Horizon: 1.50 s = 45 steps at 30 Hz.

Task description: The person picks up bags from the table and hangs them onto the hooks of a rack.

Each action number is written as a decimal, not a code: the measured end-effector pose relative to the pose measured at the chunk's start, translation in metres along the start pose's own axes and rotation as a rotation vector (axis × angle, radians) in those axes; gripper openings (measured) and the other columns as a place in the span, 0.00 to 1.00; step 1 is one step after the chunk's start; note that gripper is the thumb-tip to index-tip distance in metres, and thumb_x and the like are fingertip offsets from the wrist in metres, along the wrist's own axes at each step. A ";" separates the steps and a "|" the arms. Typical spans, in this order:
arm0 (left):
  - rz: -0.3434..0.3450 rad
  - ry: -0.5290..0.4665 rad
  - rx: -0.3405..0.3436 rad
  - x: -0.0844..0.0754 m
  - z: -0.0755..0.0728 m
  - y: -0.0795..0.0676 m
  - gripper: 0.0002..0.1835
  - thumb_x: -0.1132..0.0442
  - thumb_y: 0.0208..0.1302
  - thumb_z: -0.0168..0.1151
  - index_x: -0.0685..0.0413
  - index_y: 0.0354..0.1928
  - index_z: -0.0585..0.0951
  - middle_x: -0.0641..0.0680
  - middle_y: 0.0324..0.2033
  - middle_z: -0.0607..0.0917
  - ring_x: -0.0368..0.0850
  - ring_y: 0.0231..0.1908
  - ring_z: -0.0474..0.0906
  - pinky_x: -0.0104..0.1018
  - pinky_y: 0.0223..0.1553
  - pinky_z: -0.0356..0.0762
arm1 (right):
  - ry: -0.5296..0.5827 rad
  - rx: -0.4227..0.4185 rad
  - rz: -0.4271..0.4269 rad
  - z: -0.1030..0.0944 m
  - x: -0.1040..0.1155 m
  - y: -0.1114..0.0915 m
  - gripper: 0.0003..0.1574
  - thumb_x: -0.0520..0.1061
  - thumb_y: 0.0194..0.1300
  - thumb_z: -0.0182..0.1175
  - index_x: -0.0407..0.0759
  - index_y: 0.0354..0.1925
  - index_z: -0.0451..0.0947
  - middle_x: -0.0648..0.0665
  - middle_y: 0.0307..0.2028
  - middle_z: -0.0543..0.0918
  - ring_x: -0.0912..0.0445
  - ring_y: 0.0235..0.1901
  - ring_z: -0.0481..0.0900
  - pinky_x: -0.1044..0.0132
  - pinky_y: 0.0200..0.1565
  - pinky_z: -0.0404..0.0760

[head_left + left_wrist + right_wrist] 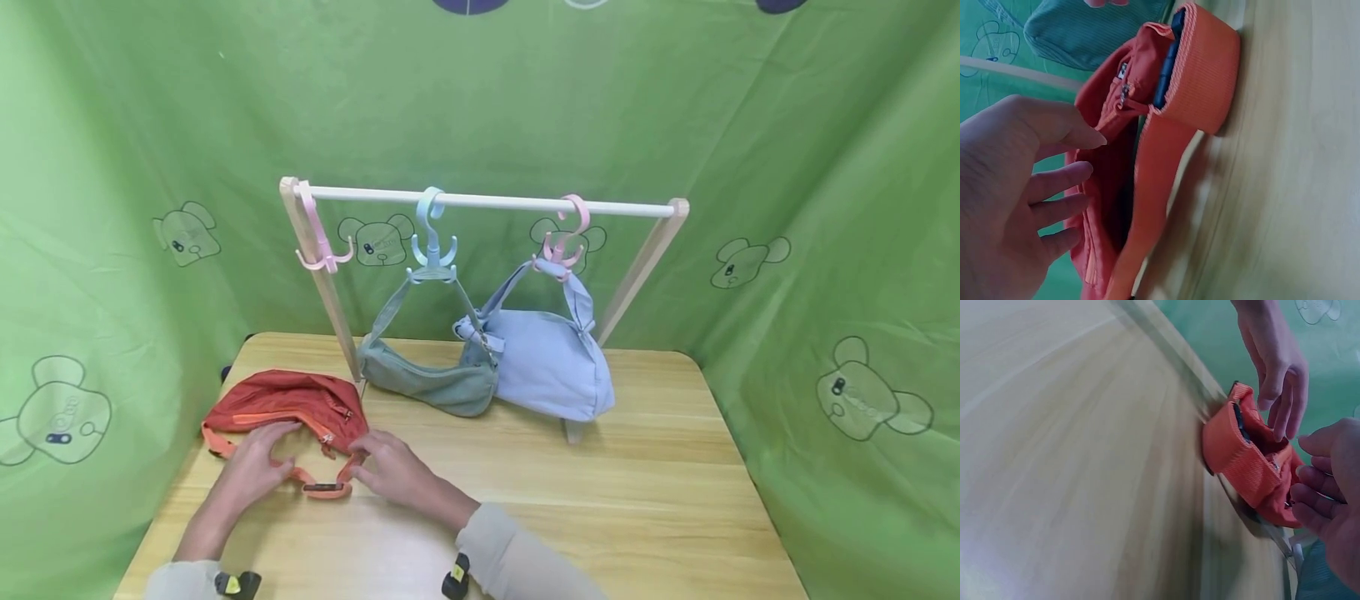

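A red waist bag (296,400) with an orange strap (1154,181) lies on the table's left side. The strap loops toward the front, with a dark buckle (324,487) in it. My left hand (255,468) is over the near side of the bag, fingers spread and loosely bent, with nothing gripped between thumb and fingers in the left wrist view. At the bag's right end is my right hand (397,471). Its fingertips (1310,500) come right up to the red fabric, and the thumb stands apart from them.
Behind the bag stands a rack with a white rail (495,202) and wooden legs. A pink hook (324,242) hangs bare at its left. The blue hook (432,237) carries a green bag (427,379); another pink hook (566,237) carries a light blue bag (551,358).
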<state>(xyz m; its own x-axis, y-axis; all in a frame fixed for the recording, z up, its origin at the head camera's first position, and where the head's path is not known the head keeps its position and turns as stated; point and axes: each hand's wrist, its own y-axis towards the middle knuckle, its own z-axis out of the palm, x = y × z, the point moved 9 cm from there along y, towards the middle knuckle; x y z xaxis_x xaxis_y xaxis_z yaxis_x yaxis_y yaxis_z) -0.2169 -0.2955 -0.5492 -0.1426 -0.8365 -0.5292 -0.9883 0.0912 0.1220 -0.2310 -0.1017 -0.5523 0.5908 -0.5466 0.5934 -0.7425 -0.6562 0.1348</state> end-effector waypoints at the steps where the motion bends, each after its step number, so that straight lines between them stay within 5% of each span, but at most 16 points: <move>1: 0.003 -0.003 0.006 0.001 0.001 0.000 0.31 0.71 0.53 0.70 0.65 0.63 0.79 0.71 0.62 0.81 0.68 0.54 0.81 0.70 0.60 0.76 | -0.012 0.010 0.002 0.003 0.000 0.000 0.20 0.49 0.72 0.66 0.45 0.59 0.82 0.50 0.52 0.87 0.59 0.55 0.84 0.70 0.61 0.82; 14: 0.002 -0.076 0.096 0.018 0.017 -0.004 0.35 0.74 0.50 0.69 0.65 0.65 0.78 0.70 0.63 0.81 0.73 0.63 0.76 0.72 0.63 0.74 | -0.086 0.142 -0.004 0.030 0.003 0.000 0.24 0.51 0.72 0.64 0.45 0.61 0.80 0.48 0.58 0.86 0.57 0.62 0.81 0.69 0.65 0.80; 23: 0.002 -0.052 0.125 0.026 0.020 -0.010 0.27 0.70 0.51 0.70 0.62 0.58 0.83 0.67 0.57 0.86 0.70 0.59 0.80 0.69 0.62 0.76 | -0.227 0.064 -0.152 0.030 0.026 0.002 0.17 0.50 0.69 0.66 0.46 0.53 0.84 0.55 0.43 0.86 0.64 0.47 0.82 0.79 0.52 0.80; 38: -0.058 -0.034 0.200 0.029 0.030 -0.021 0.21 0.65 0.55 0.71 0.58 0.53 0.87 0.62 0.51 0.90 0.66 0.57 0.83 0.66 0.62 0.77 | -0.371 -0.009 -0.273 0.036 0.042 0.003 0.12 0.46 0.70 0.64 0.49 0.51 0.84 0.52 0.51 0.88 0.59 0.57 0.82 0.70 0.68 0.76; 45: -0.068 -0.040 0.203 0.028 0.032 -0.023 0.21 0.66 0.54 0.72 0.59 0.53 0.87 0.63 0.52 0.89 0.66 0.57 0.82 0.67 0.62 0.76 | -0.393 0.006 -0.305 0.041 0.045 0.006 0.15 0.46 0.66 0.66 0.49 0.51 0.85 0.54 0.49 0.88 0.61 0.53 0.83 0.73 0.63 0.78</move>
<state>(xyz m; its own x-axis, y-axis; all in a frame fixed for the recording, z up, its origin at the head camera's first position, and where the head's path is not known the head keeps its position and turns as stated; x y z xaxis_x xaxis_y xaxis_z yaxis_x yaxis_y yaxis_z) -0.2001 -0.3043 -0.5936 -0.0731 -0.8225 -0.5640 -0.9856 0.1459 -0.0850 -0.1961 -0.1519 -0.5575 0.8561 -0.4831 0.1835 -0.5159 -0.8191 0.2509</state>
